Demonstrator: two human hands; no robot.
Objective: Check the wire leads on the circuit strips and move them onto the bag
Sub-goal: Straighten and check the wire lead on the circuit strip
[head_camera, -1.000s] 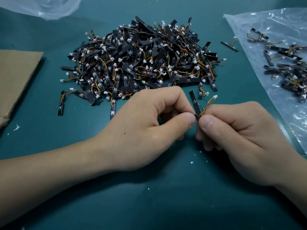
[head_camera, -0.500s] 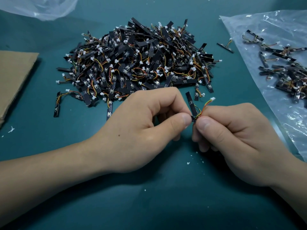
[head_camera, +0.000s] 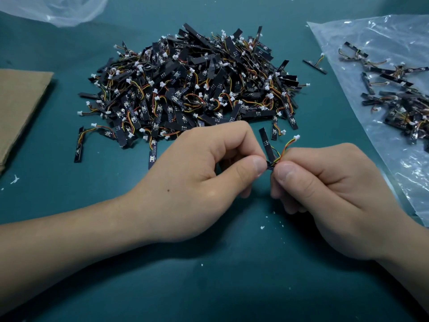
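The thin black circuit strip (head_camera: 265, 145) is held between the two hands, just in front of the big heap of black strips with coloured wires (head_camera: 190, 89). Its long axis rises from the pinch and tilts away from the person, leaning slightly left. The left hand (head_camera: 209, 173) pinches the strip's lower end between thumb and forefinger. The right hand (head_camera: 325, 194) pinches the red, yellow and black wire leads (head_camera: 286, 147) close to where they meet the board, and their white plug (head_camera: 296, 137) stands free above.

The clear plastic bag (head_camera: 348, 38) lies to the right and farther back, with checked strips (head_camera: 399, 101) already on it. The right hand is much the nearer, so the carry probably falls to it.

The work surface is a teal mat (head_camera: 209, 275) flecked with white crumbs. A brown cardboard sheet (head_camera: 21, 108) lies at the left, crumpled clear plastic (head_camera: 65, 10) at the top left, and one stray strip (head_camera: 314, 66) between heap and bag.
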